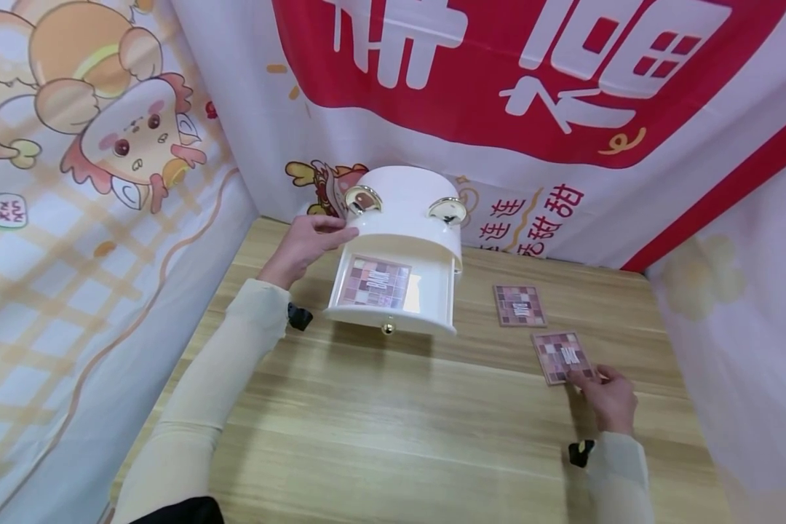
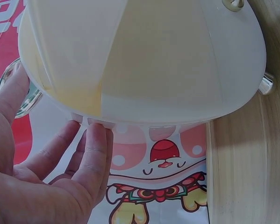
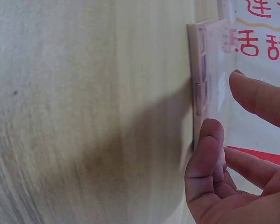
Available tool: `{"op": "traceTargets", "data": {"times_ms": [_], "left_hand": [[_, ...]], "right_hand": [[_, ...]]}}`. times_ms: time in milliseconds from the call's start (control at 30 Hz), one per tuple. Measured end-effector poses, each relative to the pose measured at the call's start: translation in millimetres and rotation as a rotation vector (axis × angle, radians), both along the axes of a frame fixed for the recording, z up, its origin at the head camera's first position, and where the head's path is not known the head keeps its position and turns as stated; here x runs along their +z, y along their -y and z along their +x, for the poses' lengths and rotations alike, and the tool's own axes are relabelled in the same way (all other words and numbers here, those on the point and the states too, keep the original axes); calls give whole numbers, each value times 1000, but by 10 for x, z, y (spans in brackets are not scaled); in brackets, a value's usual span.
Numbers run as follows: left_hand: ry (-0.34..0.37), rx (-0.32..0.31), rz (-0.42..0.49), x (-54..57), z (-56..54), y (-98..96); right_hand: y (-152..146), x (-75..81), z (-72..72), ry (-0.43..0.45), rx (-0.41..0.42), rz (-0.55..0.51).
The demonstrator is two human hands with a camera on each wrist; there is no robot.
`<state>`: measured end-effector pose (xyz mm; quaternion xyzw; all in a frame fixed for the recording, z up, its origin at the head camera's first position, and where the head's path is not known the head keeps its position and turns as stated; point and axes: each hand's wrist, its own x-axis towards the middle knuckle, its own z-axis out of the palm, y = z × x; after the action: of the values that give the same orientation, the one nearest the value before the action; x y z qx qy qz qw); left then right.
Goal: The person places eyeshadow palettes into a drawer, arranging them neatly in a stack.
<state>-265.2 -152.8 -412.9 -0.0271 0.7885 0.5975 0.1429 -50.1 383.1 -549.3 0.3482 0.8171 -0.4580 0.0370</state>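
A white round-topped drawer box (image 1: 402,196) with two gold-rimmed, eye-like rings stands at the back, its drawer (image 1: 432,309) pulled out. Inside the drawer lies a checkered eyeshadow palette (image 1: 375,282). At the box's left side, my left hand (image 1: 304,247) touches it with extended, spread fingers (image 2: 95,149). To the right, a second palette (image 1: 561,356) lies on the table. My right hand (image 1: 605,397) is at its near right corner, with a fingertip over the edge; in the right wrist view, the fingers (image 3: 256,98) are spread beside the palette (image 3: 207,74). Contact there is unclear.
Behind the second palette lies another one (image 1: 520,306), flat on the wooden table (image 1: 393,437). Printed cloth hangs behind the box and at both sides. A gold knob (image 1: 388,329) sticks out from the drawer front.
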Motion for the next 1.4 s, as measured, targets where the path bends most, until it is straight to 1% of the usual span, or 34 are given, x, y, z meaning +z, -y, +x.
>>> {"op": "traceTargets", "data": {"times_ms": [133, 200, 300, 367, 533, 633, 733, 833, 1067, 1200, 1400], "left_hand": [[-9, 2, -2, 1, 0, -6], [-11, 5, -8, -1, -1, -12], [-10, 6, -11, -4, -2, -20], [-4, 9, -13, 1, 3, -20], [-2, 10, -9, 11, 13, -10], [-1, 10, -5, 10, 12, -12], [6, 8, -3, 12, 13, -16], [12, 10, -6, 17, 20, -21], [6, 6, 2, 14, 24, -18], [7, 5, 7, 6, 24, -12], [3, 11, -15, -2, 9, -2]], "right_hand": [[-39, -65, 1, 42, 64, 42], [-57, -93, -2, 64, 83, 53], [-74, -120, -20, 81, 81, 35], [-71, -132, -33, 86, 79, 44], [-36, -136, -46, 66, 94, 127], [-39, -149, -49, 59, 96, 151], [-53, -177, -55, 63, 79, 146], [-56, -194, -63, 56, 44, 131], [-21, -153, -82, -31, -26, 145], [-9, -130, -73, -64, -69, 152], [1, -91, -35, -107, -117, 88]]}}
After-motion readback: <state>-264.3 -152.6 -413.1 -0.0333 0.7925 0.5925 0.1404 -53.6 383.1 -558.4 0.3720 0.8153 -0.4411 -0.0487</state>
